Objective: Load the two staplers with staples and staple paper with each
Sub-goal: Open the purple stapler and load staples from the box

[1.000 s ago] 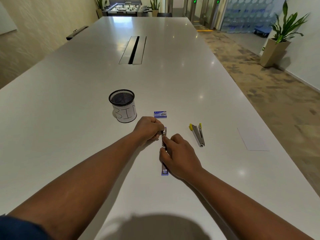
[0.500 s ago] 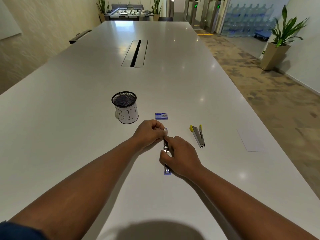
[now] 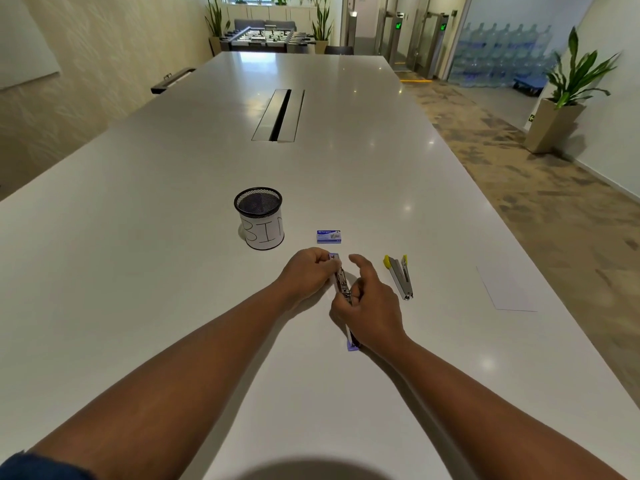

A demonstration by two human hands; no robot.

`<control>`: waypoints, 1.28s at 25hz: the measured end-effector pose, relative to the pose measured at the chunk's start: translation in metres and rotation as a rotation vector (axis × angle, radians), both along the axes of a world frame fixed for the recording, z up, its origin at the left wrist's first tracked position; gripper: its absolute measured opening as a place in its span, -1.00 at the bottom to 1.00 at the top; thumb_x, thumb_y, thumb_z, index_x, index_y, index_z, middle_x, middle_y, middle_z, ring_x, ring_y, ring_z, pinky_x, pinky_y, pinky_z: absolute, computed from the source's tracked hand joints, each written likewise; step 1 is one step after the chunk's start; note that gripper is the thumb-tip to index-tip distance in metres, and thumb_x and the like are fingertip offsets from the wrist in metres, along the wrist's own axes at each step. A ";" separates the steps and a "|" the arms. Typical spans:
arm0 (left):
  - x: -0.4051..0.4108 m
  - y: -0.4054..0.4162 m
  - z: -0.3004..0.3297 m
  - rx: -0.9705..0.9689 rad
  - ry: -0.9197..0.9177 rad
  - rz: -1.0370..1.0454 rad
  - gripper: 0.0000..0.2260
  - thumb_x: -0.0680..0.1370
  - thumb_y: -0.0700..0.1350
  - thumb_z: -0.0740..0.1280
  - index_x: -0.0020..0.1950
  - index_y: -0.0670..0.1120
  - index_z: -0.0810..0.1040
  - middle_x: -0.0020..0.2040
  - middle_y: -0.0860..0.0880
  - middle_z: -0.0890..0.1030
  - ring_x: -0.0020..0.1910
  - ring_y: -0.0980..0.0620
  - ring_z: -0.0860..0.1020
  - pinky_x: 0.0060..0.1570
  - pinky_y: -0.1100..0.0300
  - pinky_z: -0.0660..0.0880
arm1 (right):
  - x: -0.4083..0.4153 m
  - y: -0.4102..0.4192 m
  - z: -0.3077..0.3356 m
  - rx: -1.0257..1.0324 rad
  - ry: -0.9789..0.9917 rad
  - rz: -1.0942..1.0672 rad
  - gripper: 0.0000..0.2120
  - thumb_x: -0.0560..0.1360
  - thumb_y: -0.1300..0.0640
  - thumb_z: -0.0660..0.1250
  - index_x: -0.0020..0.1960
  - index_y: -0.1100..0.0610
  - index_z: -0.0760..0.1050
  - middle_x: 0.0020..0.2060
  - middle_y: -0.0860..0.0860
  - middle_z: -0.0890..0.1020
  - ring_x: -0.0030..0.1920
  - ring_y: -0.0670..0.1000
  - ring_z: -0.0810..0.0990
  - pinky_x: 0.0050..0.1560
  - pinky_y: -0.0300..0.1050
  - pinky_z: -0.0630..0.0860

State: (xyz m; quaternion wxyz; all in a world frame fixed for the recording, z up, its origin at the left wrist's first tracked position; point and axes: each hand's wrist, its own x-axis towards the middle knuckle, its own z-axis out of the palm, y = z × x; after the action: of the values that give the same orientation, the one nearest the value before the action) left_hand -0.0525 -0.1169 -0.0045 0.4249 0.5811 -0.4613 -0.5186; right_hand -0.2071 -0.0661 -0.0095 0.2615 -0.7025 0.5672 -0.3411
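Table [image 3: 173, 271]: long, white, glossy; cable slot [image 3: 278, 116] at centre; room with potted plant [image 3: 568, 95] at right.
Left hand [image 3: 306, 271]: fingers curled, gripping far end of purple stapler [image 3: 343, 284].
Right hand [image 3: 372, 306]: pinching stapler's middle, index finger raised.
Purple stapler: opened flat on table between both hands.
Paper [image 3: 505, 289]: flat, far right.
Bin [image 3: 259, 218]: mesh, upright, beyond left hand.
Yellow stapler [image 3: 400, 275]: just right of hands.
Staple box [image 3: 329, 236]: just beyond hands.

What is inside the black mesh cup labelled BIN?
The black mesh cup shows only dark mesh wall through its open rim; nothing sticks out. Its bottom is hidden by the rim and paper label.
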 end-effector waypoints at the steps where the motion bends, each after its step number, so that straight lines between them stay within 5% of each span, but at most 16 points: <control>1: -0.002 0.001 0.000 0.015 0.073 0.015 -0.73 0.47 -0.10 0.41 0.00 -0.31 0.60 -0.25 -0.20 0.57 -0.18 -0.14 0.52 -0.02 -0.09 0.52 | 0.000 0.000 -0.001 -0.009 -0.020 0.002 -0.32 0.38 0.02 0.33 0.47 -0.17 0.24 -0.46 -0.14 0.51 -0.37 -0.14 0.52 -0.35 -0.23 0.33; 6: -0.008 0.008 0.004 -0.030 0.167 0.214 -0.91 0.50 -0.27 0.34 -0.16 -0.30 0.54 -0.31 -0.20 0.43 -0.32 -0.14 0.39 -0.37 0.07 0.37 | -0.005 -0.004 0.000 0.104 -0.223 0.033 -0.47 0.41 0.03 0.41 0.34 -0.14 0.37 -0.45 -0.06 0.59 -0.42 -0.12 0.54 -0.17 -0.14 0.49; 9: -0.008 0.010 0.005 -0.036 0.127 0.262 -0.83 0.54 -0.24 0.33 -0.24 -0.26 0.49 -0.35 -0.22 0.43 -0.37 -0.13 0.39 -0.39 0.09 0.32 | -0.015 -0.006 0.008 0.282 -0.664 0.124 -0.68 0.42 0.03 0.34 0.16 0.06 0.52 -0.41 0.11 0.54 -0.44 -0.01 0.48 -0.31 -0.09 0.44; 12: -0.009 0.012 0.007 -0.047 0.070 0.241 -0.88 0.56 -0.29 0.29 -0.12 -0.34 0.54 -0.35 -0.25 0.47 -0.42 -0.12 0.44 -0.41 0.07 0.34 | -0.023 -0.007 0.011 0.328 -0.970 0.102 -0.63 0.57 -0.04 0.23 0.21 0.21 0.49 -0.19 0.28 0.67 -0.35 0.09 0.56 -0.40 -0.11 0.41; 14: -0.010 0.016 0.012 -0.039 0.084 0.197 -0.92 0.58 -0.34 0.30 -0.02 -0.37 0.54 -0.34 -0.24 0.49 -0.52 -0.05 0.47 -0.53 0.21 0.37 | -0.023 -0.008 0.011 0.353 -1.016 0.072 -0.67 0.60 -0.01 0.27 0.22 0.21 0.49 -0.11 0.22 0.70 -0.28 0.07 0.58 -0.35 -0.15 0.47; 18: -0.011 0.027 0.019 -0.040 0.166 0.039 -0.86 0.60 -0.36 0.33 0.14 -0.34 0.50 -0.30 -0.24 0.56 -0.42 -0.04 0.55 -0.38 0.17 0.52 | -0.013 -0.009 0.006 0.287 -0.728 0.119 -0.82 0.61 0.15 0.37 0.20 0.14 0.57 -0.17 -0.04 0.73 -0.18 -0.05 0.66 -0.19 -0.20 0.58; 23: -0.001 0.030 0.023 -0.012 0.257 -0.141 -0.79 0.66 -0.25 0.27 0.29 -0.24 0.53 -0.09 -0.30 0.55 -0.20 -0.14 0.47 -0.14 0.10 0.44 | -0.007 -0.009 0.006 0.151 -0.207 0.168 -0.63 0.62 -0.24 0.20 0.40 -0.22 0.45 0.04 -0.16 0.71 0.06 -0.08 0.67 0.18 0.09 0.57; 27: 0.000 0.030 0.022 -0.013 0.223 -0.162 -0.40 0.60 0.32 0.12 0.06 -0.22 0.58 -0.25 -0.13 0.51 -0.24 -0.06 0.41 -0.10 0.08 0.36 | -0.004 -0.009 0.007 0.176 -0.183 0.190 -0.61 0.48 -0.37 0.28 0.26 -0.29 0.49 -0.08 -0.12 0.73 -0.06 -0.06 0.69 0.06 0.11 0.59; 29: -0.002 0.029 0.019 -0.026 0.234 -0.156 -0.39 0.52 0.40 0.15 -0.06 -0.17 0.55 -0.31 -0.08 0.50 -0.25 -0.06 0.43 -0.07 0.03 0.36 | -0.004 -0.008 0.006 0.144 -0.103 0.163 -0.50 0.42 -0.47 0.23 0.20 -0.20 0.52 -0.16 -0.17 0.70 -0.16 -0.14 0.64 -0.08 -0.03 0.55; 32: -0.003 0.026 0.013 -0.051 0.194 -0.100 -0.50 0.58 0.35 0.21 -0.02 -0.10 0.55 -0.39 0.09 0.54 -0.35 0.11 0.49 -0.21 0.23 0.42 | -0.002 -0.008 0.002 0.090 -0.011 0.138 -0.45 0.42 -0.51 0.14 0.01 -0.07 0.53 -0.28 -0.12 0.61 -0.27 -0.11 0.54 -0.22 -0.06 0.46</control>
State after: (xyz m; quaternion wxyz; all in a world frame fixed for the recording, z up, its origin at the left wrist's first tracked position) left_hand -0.0550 -0.0905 0.0084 0.4559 0.4935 -0.4595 -0.5809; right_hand -0.2094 -0.0744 -0.0075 0.3188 -0.7255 0.5310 -0.3002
